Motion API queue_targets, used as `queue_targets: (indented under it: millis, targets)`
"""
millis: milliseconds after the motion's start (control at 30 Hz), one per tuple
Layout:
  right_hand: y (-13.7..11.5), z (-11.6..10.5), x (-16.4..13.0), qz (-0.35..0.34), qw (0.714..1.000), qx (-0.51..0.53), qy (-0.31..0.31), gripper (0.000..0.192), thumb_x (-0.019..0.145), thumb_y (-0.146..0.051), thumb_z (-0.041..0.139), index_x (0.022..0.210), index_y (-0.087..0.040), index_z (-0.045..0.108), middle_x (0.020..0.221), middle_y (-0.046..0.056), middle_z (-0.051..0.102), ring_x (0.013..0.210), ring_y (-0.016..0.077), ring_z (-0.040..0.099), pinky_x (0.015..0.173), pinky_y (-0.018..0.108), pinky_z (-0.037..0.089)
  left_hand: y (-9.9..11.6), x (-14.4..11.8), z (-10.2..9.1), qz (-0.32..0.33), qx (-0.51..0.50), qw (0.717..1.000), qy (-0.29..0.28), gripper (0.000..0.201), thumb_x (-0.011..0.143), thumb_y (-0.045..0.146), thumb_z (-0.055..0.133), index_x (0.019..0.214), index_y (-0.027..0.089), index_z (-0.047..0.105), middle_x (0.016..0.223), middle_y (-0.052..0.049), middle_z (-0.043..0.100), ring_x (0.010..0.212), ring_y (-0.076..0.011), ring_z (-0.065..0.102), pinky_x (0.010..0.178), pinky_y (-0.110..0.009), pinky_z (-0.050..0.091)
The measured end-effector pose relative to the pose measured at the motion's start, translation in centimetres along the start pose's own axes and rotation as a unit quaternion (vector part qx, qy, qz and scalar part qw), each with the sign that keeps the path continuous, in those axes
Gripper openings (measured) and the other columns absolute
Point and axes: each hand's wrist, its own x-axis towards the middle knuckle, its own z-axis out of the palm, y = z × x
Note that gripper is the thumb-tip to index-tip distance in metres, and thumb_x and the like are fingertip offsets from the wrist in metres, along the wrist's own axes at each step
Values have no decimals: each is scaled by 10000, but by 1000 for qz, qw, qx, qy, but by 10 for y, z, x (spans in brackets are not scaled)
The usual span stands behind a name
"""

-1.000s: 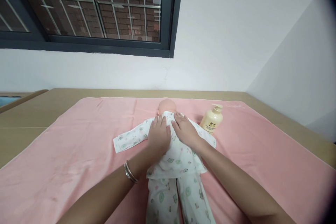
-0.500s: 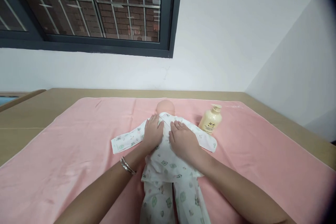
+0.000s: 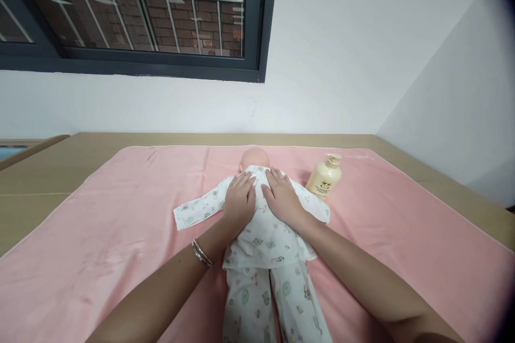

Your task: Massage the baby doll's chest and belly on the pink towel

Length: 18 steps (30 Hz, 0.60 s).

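Both palms are lying flat and open, fingers spread, nothing clenched and nothing pinched: the left hand [image 3: 240,198] is pressing on the doll's upper back on its left side, and the right hand [image 3: 282,199] is pressing on the matching spot just beside it, the two thumbs nearly meeting over the spine. A pair of thin bangles [image 3: 200,252] is sitting on the left wrist. Under the palms the baby doll [image 3: 263,236] is lying face down, dressed in a white printed pyjama suit, its bald head [image 3: 255,158] pointing away from the person towards the wall and its legs [image 3: 273,305] running back towards the camera and out of the bottom edge. So the doll's long axis is running straight along the line of sight, and both hands are sitting on the far third of it, fingertips aimed at the neck. Neither hand is nearer; they are level, one either side of the midline. The left sleeve [image 3: 199,208] is stretching out flat and well clear of the body; the right sleeve [image 3: 316,206] is mostly hiding behind the right hand. Further out, a cream pump bottle [image 3: 324,178] is standing upright near the doll's right shoulder, apart from it, closer to the right hand. Everything is resting on a pink towel [image 3: 100,225] spread over a tan surface [image 3: 36,171], with a barred window [image 3: 132,5] above.
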Motion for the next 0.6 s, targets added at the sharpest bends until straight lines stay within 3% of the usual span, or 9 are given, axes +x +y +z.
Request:
queue_targets:
  millis: [167,333,400,500,600]
  targets:
    - [-14,-12,-15,-12,996,-90,9,545,974,-341,268,1387,-12,405,1420,223,445,1354,293,363,1128,429,209,-1,-2,2,-46,4,999,10,387,900,209,380,1223,130,578,1323,-129,581,1280,-259,486,1100,-493,370]
    - [-14,-38,-16,-10,996,-85,-18,438,958,-344,323,1234,-110,571,1268,180,598,1226,306,506,1066,434,314,-1,-3,2,-51,-7,999,10,390,910,232,376,1244,153,560,1337,-123,564,1302,-270,458,1104,-509,358]
    - [-13,-45,-14,-17,998,-57,15,456,953,-349,333,1303,-126,522,1361,155,529,1302,301,432,1075,442,316,-1,-3,2,-49,-16,998,23,398,925,253,362,1268,152,538,1361,-128,539,1324,-269,429,1107,-507,350]
    - [-15,-42,-10,-59,994,-2,90,555,958,-361,322,1466,-141,305,1543,106,273,1433,258,199,1123,456,264,-2,-5,3,-40,-29,998,50,429,955,289,319,1325,140,477,1409,-140,486,1364,-265,372,1118,-511,326]
    - [-15,-24,-7,-113,991,22,66,548,957,-358,341,1462,-146,322,1551,105,248,1446,243,152,1149,472,210,-4,-5,4,-32,-42,996,67,449,973,311,276,1348,131,446,1406,-150,487,1367,-255,366,1119,-505,321]
